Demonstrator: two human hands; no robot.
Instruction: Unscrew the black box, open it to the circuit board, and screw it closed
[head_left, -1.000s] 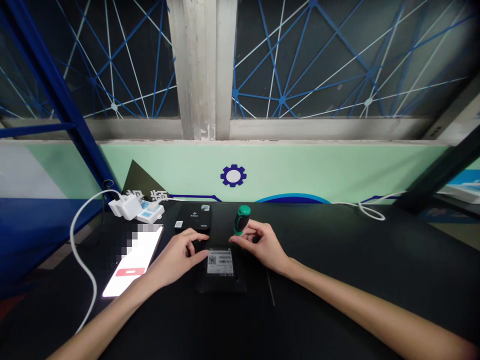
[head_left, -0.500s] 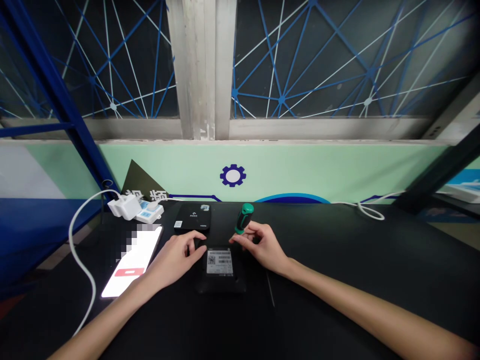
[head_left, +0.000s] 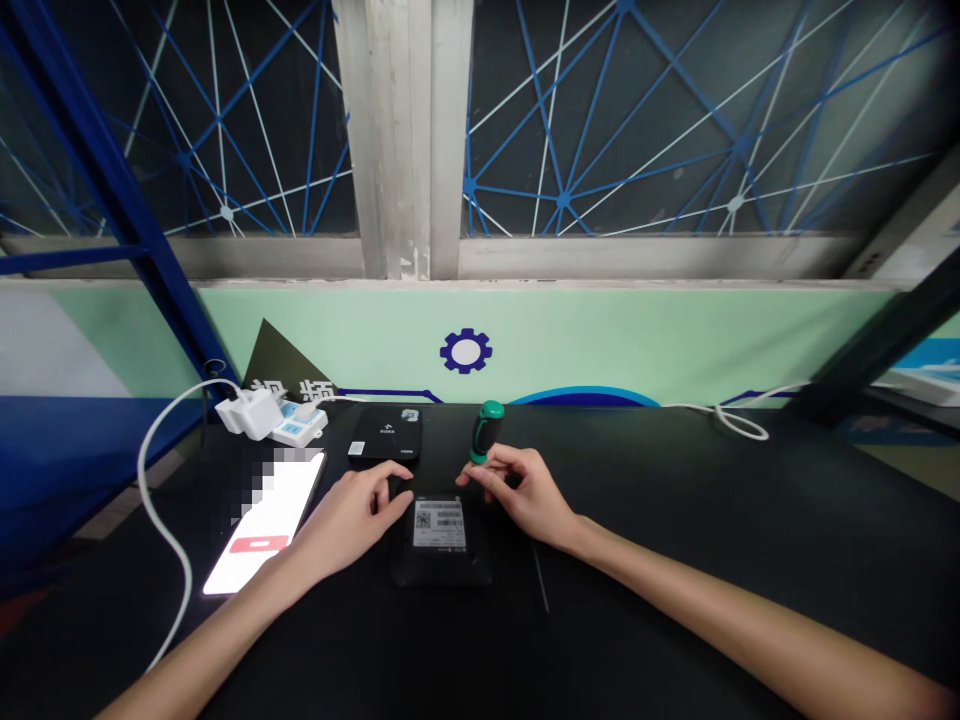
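A flat black electronic box [head_left: 439, 568] lies on the dark table with a white printed label [head_left: 439, 524] facing up. My left hand [head_left: 360, 510] grips the box's far left corner between thumb and bent fingers. At the far right corner, my right hand [head_left: 521, 490] has its fingers closed round a screwdriver [head_left: 487, 433] with a green and black handle, which stands nearly upright. The screwdriver's shaft and tip are hidden behind my fingers. A thin metal rod [head_left: 541, 580] rests on the table just right of the box.
A second black box [head_left: 386, 434] sits beyond my left hand. To the left lies a lit phone [head_left: 262, 530], near a white charger [head_left: 251, 413] in a power strip [head_left: 298, 425] and a white cable [head_left: 150, 500]. A wall with windows closes off the back.
The screwdriver handle has shifted slightly up and left, and the right fingertips have moved a little with it. My left hand and the black box have stayed put.
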